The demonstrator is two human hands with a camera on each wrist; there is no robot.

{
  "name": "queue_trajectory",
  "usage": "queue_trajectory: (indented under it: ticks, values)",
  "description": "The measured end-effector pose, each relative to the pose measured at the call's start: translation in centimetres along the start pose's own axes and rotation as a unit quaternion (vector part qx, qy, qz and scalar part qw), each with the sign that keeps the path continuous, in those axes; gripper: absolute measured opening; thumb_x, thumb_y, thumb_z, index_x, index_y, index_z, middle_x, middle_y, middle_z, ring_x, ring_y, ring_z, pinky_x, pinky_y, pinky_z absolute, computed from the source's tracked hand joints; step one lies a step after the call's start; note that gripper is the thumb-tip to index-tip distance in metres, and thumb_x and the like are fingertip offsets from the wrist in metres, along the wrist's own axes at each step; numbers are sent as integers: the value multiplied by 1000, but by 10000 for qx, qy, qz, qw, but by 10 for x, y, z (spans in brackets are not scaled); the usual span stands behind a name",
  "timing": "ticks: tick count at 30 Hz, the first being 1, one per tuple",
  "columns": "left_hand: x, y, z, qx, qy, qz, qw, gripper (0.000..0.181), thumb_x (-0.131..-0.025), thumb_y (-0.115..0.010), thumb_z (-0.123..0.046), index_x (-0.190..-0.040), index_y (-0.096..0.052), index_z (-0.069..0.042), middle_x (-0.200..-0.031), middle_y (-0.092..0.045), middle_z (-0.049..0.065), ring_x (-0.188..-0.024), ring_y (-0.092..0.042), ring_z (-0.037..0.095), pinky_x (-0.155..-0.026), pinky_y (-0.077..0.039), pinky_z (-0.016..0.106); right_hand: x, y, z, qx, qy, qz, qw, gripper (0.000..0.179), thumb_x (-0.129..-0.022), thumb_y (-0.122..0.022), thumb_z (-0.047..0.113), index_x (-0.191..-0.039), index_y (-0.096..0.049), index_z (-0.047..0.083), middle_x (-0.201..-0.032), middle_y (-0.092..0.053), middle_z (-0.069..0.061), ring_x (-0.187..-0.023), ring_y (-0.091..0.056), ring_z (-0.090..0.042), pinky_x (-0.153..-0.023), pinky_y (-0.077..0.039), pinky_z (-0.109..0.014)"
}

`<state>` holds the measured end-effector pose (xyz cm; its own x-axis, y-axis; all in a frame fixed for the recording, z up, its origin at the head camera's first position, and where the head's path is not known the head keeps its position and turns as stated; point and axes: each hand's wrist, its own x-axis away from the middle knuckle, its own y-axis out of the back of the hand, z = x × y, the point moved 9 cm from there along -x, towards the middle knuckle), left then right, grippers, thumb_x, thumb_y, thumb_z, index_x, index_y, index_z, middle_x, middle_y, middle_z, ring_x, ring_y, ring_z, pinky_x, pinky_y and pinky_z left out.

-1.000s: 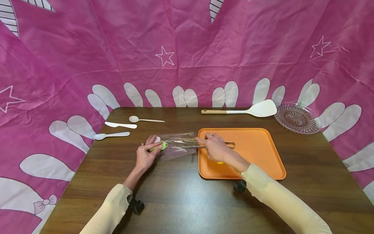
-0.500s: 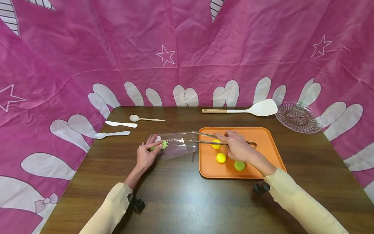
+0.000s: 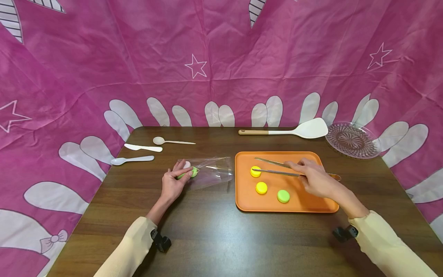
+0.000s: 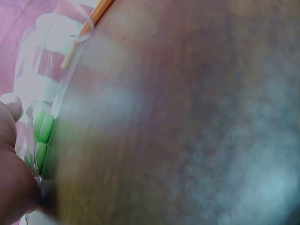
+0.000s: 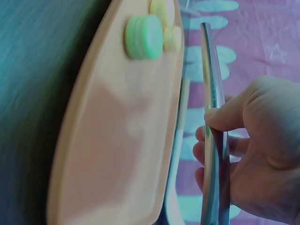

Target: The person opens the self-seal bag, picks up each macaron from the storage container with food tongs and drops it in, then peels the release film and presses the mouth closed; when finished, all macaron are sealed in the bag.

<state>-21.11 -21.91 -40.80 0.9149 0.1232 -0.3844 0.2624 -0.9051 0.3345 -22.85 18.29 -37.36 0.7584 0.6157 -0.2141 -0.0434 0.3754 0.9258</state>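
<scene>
My left hand [image 3: 174, 184] holds the near end of a clear plastic bag [image 3: 216, 175] lying on the table, its mouth toward the tray. Green macarons [image 4: 44, 126] show inside the bag beside the thumb, and a small pale round patch lies at the fingertips. In my right hand [image 3: 316, 181] are metal tongs [image 3: 278, 172], gripped with the arms spread apart and pointing left over the orange tray [image 3: 247, 202]. One tong tip overlaps the farther yellow macaron [image 3: 255, 174]. Another yellow macaron [image 3: 261, 187] and a green macaron [image 3: 283, 196] sit nearer on the tray.
At the back left lie a wooden-looking spoon [image 3: 159, 141], a white knife [image 3: 143, 148] and a white spoon [image 3: 133, 160]. A white spatula [image 3: 311, 128] with a wooden handle lies behind the tray, beside a clear patterned plate [image 3: 353, 140]. A pink curtain [image 3: 221, 46] hangs behind.
My right hand has drawn the tongs rightward, out of the bag's mouth and back over the tray, uncovering the macarons there. The left hand and bag have stayed in place.
</scene>
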Motion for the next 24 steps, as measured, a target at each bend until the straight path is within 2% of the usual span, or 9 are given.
queue_trajectory:
  ticks: [9,17,24]
  values:
    - [1,0,-1,30,-80,-58,9999,13,-85,-71,12,-98,-71,17,-128,-54,37,-132,-39,56,-111,-8,70,20,-2,-18,-8,-158,55,9999,60,-80,-66,-15,-135,-61,8,-91,-53,-2,-85,-53,-24,-58,-28,-35]
    - [1,0,0,6,-89,-14,10000,13,-85,-71,12,-98,-71,16,-128,-54,37,-132,-39,56,-110,-8,71,23,-9,-24,-54,-24,1,10000,57,-80,-67,-15,-132,-62,7,-91,-54,-3,-82,-53,-25,-56,-27,-34]
    - [1,1,-2,13,-86,-39,10000,13,-85,-71,13,-98,-70,18,-127,-54,37,-131,-39,57,-111,-9,70,22,-14,-29,-76,-123,114,9998,56,-80,-68,-15,-132,-63,8,-96,-59,-8,-85,-56,-29,-58,-30,-34]
